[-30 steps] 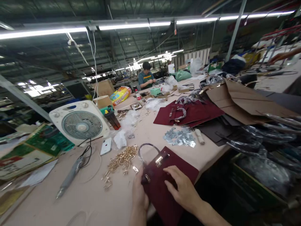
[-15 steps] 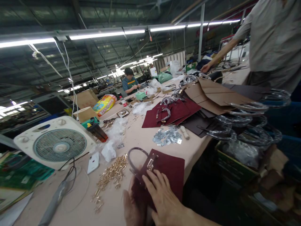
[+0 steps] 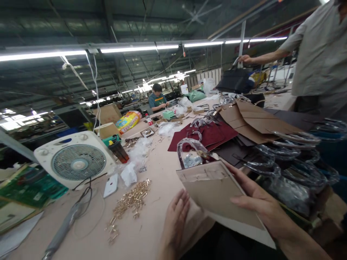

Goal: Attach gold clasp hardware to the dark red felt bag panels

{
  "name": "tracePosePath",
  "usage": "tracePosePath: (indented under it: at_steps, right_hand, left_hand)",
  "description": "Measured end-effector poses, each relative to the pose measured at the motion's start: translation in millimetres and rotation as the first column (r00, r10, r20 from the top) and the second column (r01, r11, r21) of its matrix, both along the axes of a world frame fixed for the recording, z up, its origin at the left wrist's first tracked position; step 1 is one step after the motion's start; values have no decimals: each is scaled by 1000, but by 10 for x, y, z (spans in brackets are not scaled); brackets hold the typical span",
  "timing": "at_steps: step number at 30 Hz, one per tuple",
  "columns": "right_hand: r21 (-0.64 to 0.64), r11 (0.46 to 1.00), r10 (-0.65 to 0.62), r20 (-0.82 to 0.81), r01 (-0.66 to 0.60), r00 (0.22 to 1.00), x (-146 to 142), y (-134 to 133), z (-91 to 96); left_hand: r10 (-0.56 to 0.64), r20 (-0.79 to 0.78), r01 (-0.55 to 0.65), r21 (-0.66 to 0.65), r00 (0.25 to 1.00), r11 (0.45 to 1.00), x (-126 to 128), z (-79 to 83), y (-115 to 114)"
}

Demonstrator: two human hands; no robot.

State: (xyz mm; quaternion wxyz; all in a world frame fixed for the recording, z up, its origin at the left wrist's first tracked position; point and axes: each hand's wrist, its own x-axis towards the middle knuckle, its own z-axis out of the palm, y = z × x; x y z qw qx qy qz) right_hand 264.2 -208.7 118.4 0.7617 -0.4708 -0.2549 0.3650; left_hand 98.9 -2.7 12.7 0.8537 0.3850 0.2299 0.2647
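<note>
My right hand (image 3: 261, 206) grips the right edge of a handbag panel (image 3: 217, 191), thumb on its beige backing and fingers behind. The panel is tilted up, its pale inner side facing me. A plastic-wrapped handle (image 3: 179, 153) loops from its top edge. My left hand (image 3: 177, 216) is left of the panel at the table's near edge, fingers stretched out and holding nothing. Farther left lies a pile of small gold metal fittings (image 3: 132, 198). Thin silver metal plates (image 3: 191, 160) show partly behind the handle.
Dark red panels (image 3: 176, 141) and brown panels (image 3: 260, 117) with wrapped handles lie stacked at right. A box fan (image 3: 78, 162), a white phone (image 3: 110, 185) and a grey-handled corded tool (image 3: 62, 227) are at left. Another person's hand (image 3: 245, 59) holds up a black bag (image 3: 233, 80).
My right hand has lifted the panel off the table and turned it from its dark red face to its backing. My left hand has come off it. The person at right has raised a black bag.
</note>
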Motion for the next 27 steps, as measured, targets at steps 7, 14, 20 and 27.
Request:
tracePosePath:
  at_steps: [7,14,20,27]
  right_hand:
    - [-158,987,-39,-447,-37,893,273,-246,-382]
    - [-171,981,-10,-531,-96,847,312,-66,-747]
    - [-121,984,40,-559,-129,828,143,123,-686]
    - [-88,967,165,-506,-241,847,101,322,-819]
  left_hand:
    - [-91,99,109,-183,991,977,102,166,-235]
    - [8,47,0,-158,999,988,48,271,-263]
    - [167,33,-162,-119,985,980,-128,191,-231]
    - [270,24,-266,-116,962,957,-199,194,-47]
